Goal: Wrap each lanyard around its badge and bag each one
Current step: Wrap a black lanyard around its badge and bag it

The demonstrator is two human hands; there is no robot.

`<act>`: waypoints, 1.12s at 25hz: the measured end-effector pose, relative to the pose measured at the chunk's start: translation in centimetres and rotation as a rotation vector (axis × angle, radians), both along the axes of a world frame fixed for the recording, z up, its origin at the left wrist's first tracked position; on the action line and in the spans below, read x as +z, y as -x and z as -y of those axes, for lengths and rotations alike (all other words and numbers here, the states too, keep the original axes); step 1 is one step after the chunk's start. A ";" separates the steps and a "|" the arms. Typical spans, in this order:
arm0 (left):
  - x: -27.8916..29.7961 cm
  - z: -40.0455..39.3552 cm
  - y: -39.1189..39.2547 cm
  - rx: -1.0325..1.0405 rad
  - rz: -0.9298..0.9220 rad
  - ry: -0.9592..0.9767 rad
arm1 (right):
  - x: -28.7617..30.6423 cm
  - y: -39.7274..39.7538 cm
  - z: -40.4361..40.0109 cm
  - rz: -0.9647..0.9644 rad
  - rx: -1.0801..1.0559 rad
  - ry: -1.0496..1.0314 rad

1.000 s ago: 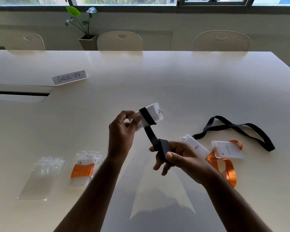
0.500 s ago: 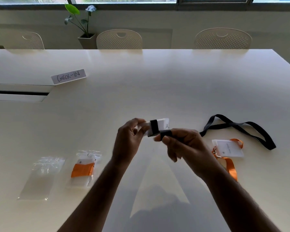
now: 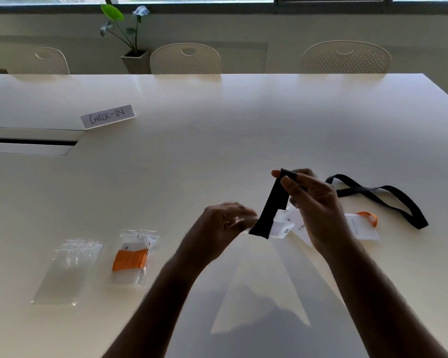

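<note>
Badge (image 3: 279, 227) btwn hands, lanyard (image 3: 272, 205) up

Empty bag (image 3: 67, 271) left of filled bag (image 3: 133, 257); loose lanyard (image 3: 380, 200) behind badge (image 3: 361, 227), far right

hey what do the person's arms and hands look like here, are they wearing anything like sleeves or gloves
Both forearms are bare right to the bottom edge of the picture, with no sleeve showing. The left hand and right hand wear no gloves, and no watch, bracelet or ring is visible. Fine hair shows along the edges of the forearms. The left hand is slightly blurred, so small details there cannot be confirmed.
</note>
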State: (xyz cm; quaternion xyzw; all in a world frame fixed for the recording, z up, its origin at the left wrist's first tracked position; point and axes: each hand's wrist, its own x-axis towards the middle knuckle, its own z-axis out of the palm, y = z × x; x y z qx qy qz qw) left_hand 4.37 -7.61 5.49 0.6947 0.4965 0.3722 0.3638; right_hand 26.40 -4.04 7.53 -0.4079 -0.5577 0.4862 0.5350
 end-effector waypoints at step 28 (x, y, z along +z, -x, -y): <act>1.5 -0.8 2.2 0.441 0.315 0.031 | -4.3 2.1 3.2 0.212 0.382 0.145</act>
